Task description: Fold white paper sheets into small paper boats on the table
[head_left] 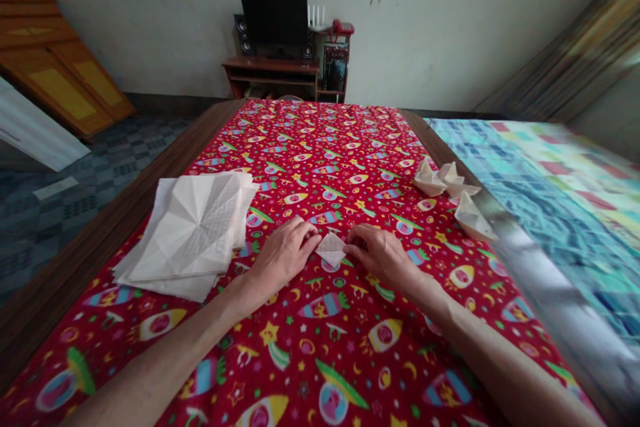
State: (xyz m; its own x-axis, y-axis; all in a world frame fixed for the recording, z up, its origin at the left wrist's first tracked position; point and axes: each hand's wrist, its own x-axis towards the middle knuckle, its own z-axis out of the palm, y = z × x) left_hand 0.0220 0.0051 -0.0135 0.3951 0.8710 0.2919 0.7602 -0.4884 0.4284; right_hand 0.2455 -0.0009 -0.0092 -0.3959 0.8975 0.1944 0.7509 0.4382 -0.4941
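Observation:
A small square of folded paper (331, 250) lies on the red patterned cloth (320, 347), one corner pointing toward me. My left hand (290, 245) has its thumb and fingers pinched at the paper's left corner. At the opposite corner, my right hand (377, 250) pinches the paper with curled fingers. Left of my left hand rests a stack of creased paper sheets (195, 227). Over to the right stand folded paper boats (429, 178), three in all, close to the cloth's edge.
The cloth covers a table with dark wooden edges (175, 163). A bed with a blue checked cover (540, 213) adjoins it on the right. Against the far wall stands a desk (273, 67) with a monitor (275, 20). A wooden cabinet (60, 67) is at left.

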